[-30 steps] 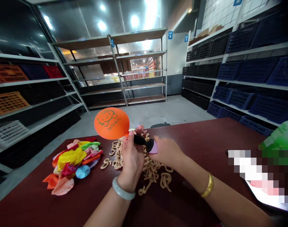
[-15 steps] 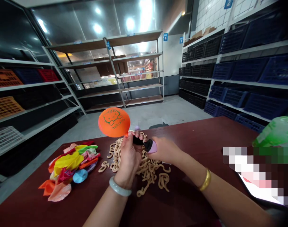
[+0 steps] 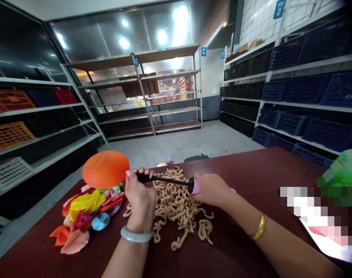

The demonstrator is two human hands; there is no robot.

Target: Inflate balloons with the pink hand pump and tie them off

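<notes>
An orange balloon [image 3: 105,170] with a printed cartoon face is partly inflated on the nozzle end of a black and lilac hand pump [image 3: 171,180]. My left hand [image 3: 139,193], with a pale bangle at the wrist, pinches the balloon's neck and wraps round the pump's black front end. My right hand [image 3: 212,189] grips the lilac end, and a black rod shows between the two. Beneath the pump lies a heap of tan curled pieces [image 3: 176,204]. Left of it is a pile of flat, uninflated balloons [image 3: 86,210] in several colours.
The dark red table [image 3: 239,231] fills the foreground. At its right edge are a green translucent bag [image 3: 342,168] and a partly pixelated white item [image 3: 323,231]. Shelves with blue crates [image 3: 332,133] stand at the right, bare-looking shelves [image 3: 176,112] behind, and crates [image 3: 12,135] at the left.
My hands have moved apart, drawing the pump out so its rod shows. The left hand and balloon have shifted left and slightly down, and the balloon looks a little larger. The view has tilted slightly.
</notes>
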